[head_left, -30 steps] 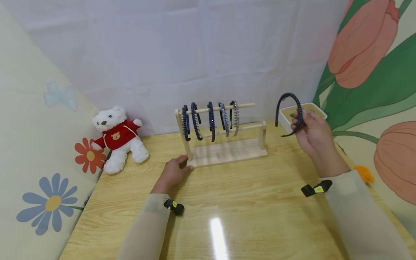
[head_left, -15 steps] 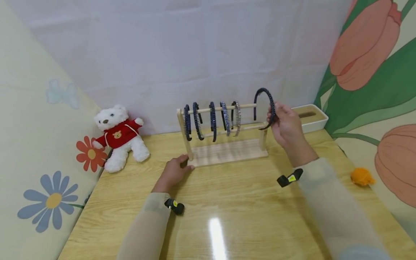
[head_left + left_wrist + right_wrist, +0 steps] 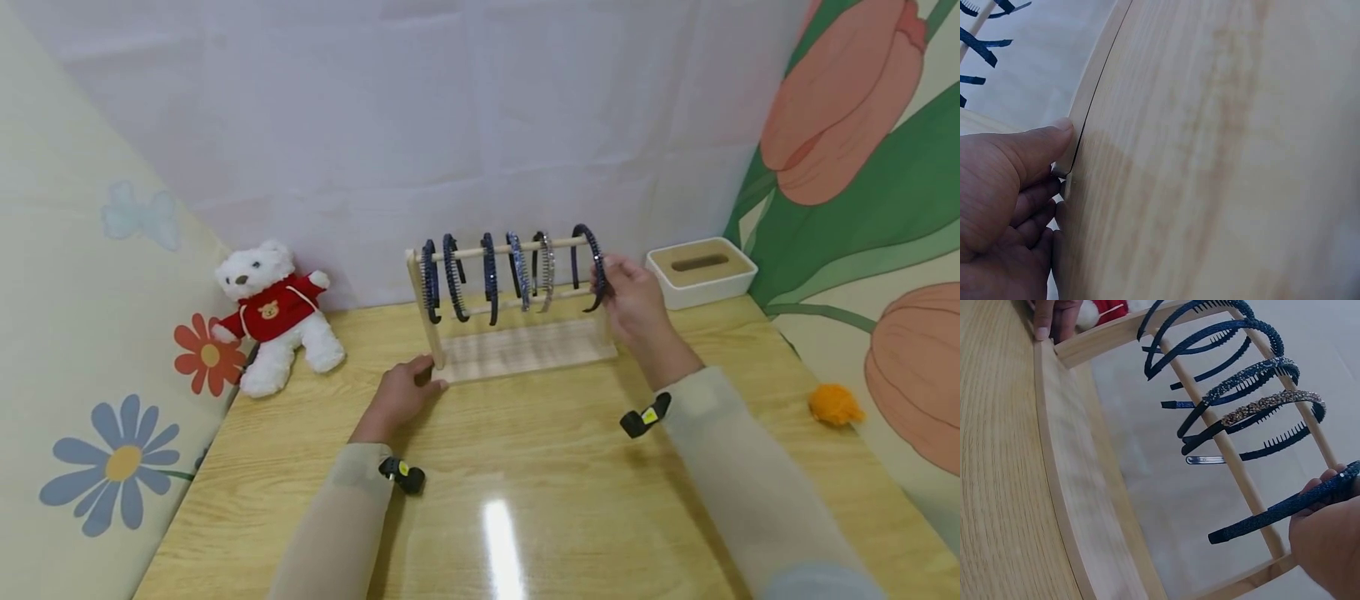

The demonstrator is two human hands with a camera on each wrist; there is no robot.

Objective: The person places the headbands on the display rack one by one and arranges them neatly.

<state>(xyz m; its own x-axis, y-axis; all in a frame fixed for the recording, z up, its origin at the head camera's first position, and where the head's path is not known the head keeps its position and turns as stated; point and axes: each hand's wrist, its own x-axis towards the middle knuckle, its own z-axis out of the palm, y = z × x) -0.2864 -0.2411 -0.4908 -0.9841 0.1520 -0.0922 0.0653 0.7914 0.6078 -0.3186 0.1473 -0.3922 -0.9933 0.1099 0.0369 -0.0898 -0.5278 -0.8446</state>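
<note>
While the left hand [image 3: 401, 392] gripped the near left corner of the rack [image 3: 525, 354], thumb on top of the base and fingers curled at its edge as the left wrist view showed, the right hand [image 3: 633, 298] pinched a dark headband [image 3: 592, 254] at the right end of the upper rod [image 3: 510, 247]. The band stood upright, arch up, at or just over the rod's free tip beside the right post; whether it already rested on the rod could not be told. It seemed held by one side so that its open ends could straddle the rod, and the left hand's hold probably served to steady the light wooden stand against a sideways push. Five other bands [image 3: 487, 275] hung astride the same rod to the left, spaced apart, their ends pointing down past a lower rod [image 3: 525, 300], which likely kept them from swinging. The rack stood on a wooden table [image 3: 525, 500] near a white curtain. A white teddy [image 3: 273, 321] in a red top leaned at the left wall, a white box [image 3: 701, 271] with a slotted wooden lid sat to the right of the rack, and a small orange thing [image 3: 834, 406] lay by the right edge.
</note>
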